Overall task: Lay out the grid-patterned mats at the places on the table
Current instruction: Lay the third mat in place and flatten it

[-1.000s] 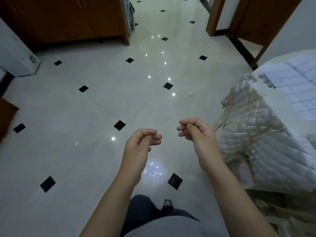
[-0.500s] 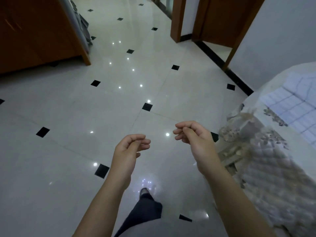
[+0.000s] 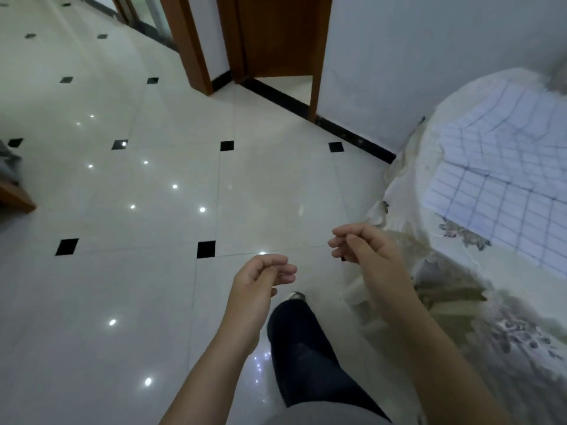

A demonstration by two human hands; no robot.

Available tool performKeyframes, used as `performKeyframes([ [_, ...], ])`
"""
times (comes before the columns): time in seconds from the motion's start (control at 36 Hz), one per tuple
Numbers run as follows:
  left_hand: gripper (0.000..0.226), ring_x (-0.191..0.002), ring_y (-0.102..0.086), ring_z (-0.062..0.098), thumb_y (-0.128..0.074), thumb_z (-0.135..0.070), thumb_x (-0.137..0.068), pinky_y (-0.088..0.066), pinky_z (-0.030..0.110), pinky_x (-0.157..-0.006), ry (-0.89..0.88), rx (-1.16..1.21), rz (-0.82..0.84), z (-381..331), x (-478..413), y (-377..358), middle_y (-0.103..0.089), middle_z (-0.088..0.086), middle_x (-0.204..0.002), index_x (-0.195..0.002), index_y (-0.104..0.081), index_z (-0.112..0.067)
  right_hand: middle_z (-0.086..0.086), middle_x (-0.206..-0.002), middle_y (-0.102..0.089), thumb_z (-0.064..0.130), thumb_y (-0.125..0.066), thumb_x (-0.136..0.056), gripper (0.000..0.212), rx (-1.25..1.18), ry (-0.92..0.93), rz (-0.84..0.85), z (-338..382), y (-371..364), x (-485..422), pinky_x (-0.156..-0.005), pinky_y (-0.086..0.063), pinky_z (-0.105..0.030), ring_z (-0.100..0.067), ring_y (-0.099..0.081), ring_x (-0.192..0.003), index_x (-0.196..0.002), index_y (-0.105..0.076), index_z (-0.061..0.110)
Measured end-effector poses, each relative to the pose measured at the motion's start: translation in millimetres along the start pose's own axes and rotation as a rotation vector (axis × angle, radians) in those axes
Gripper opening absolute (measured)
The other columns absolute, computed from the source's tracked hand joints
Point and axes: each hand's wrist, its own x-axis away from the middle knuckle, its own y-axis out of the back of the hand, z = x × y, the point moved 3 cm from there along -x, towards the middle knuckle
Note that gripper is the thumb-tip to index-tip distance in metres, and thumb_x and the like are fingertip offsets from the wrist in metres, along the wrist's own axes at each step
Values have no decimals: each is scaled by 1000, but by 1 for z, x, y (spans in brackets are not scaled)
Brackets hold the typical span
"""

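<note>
Swung nearer worktop [image 3: 435, 142] bearing grid-patterned mats [image 3: 503, 191]; likely heading for next place. Right hand [image 3: 371, 256], left hand [image 3: 257, 283] loosely curled, empty.

Table [image 3: 408, 191] stands at far right, close to the wall [image 3: 414, 62] behind it. Two mats [image 3: 497, 197] lie on its top, one behind the other, edges meeting. Doorway [image 3: 276, 35] sits left of the wall. Left hand [image 3: 254, 289] and right hand [image 3: 371, 259] hang apart over the floor [image 3: 138, 286], left of the table, the right hand nearer it. One leg [image 3: 303, 348] shows below, between the forearms.
</note>
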Motion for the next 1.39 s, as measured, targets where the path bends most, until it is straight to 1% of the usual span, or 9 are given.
performKeyframes([
  [0.22, 27, -71, -64, 6, -41, -3, -92, -43, 20, -69, -105, -130, 153, -98, -125, -58, -71, -5, -80, -85, -62, -18, 1, -79, -66, 2, -41, -93, 27, -66, 32, -92, 39, 7, -141, -62, -46, -8, -3, -59, -65, -85, -63, 16],
  [0.36, 28, -70, -63, 7, -39, 1, -93, -45, 9, -59, -146, -172, 254, -148, -190, -94, -70, -1, -80, -85, -62, -14, 1, -78, -66, 1, -40, -93, 29, -106, 33, -260, 58, 41, -207, -61, -46, -8, -1, -59, -62, -85, -63, 16],
  [0.5, 28, -74, -65, 7, -39, -3, -93, -44, 21, -71, -106, -223, 323, -163, -229, -123, -71, -3, -83, -87, -62, -17, 1, -78, -65, 1, -39, -94, 27, -144, -48, -369, 56, 64, -230, -70, -45, -19, 1, -58, -61, -89, -63, 13],
  [0.67, 27, -78, -65, 11, -39, -2, -93, -44, 22, -70, -56, -336, 554, -178, -292, -190, -72, 0, -87, -88, -62, -15, -3, -78, -65, -2, -39, -93, 31, -206, -120, -687, 43, 111, -268, -62, -46, -14, -1, -58, -57, -83, -64, 14],
  [0.81, 26, -76, -64, 11, -38, 0, -94, -44, 5, -55, -83, -424, 764, -201, -349, -244, -69, 4, -88, -89, -61, -12, -4, -75, -65, -4, -38, -92, 31, -279, -122, -898, 48, 138, -306, -62, -47, -17, -8, -59, -61, -81, -63, 11],
  [0.97, 27, -76, -62, 11, -39, 0, -94, -42, 2, -52, -140, -553, 996, -238, -408, -310, -67, 6, -89, -86, -60, -14, -6, -79, -66, -2, -39, -92, 30, -329, -138, -1104, 64, 155, -353, -70, -45, -25, -15, -58, -68, -82, -64, 12],
  [1.14, 23, -77, -61, 10, -40, -2, -93, -40, 0, -52, -196, -686, 1225, -252, -426, -382, -67, 0, -86, -90, -61, -13, -1, -79, -68, 1, -41, -91, 28, -356, -153, -1335, 73, 174, -368, -69, -45, -24, -11, -60, -67, -84, -65, 13],
  [1.28, 26, -83, -60, 10, -40, -3, -93, -44, 9, -61, -238, -831, 1396, -236, -415, -434, -64, -5, -84, -84, -56, -22, -3, -80, -68, 0, -40, -92, 29, -447, -198, -1552, 60, 183, -336, -70, -45, -26, -17, -60, -71, -85, -65, 12],
  [1.39, 27, -93, -61, 18, -41, -2, -93, -49, 28, -82, -329, -916, 1456, -219, -400, -471, -63, -7, -84, -82, -55, -23, -4, -80, -66, -1, -38, -93, 30, -540, -221, -1723, 48, 196, -306, -69, -44, -26, -19, -58, -70, -84, -64, 12],
])
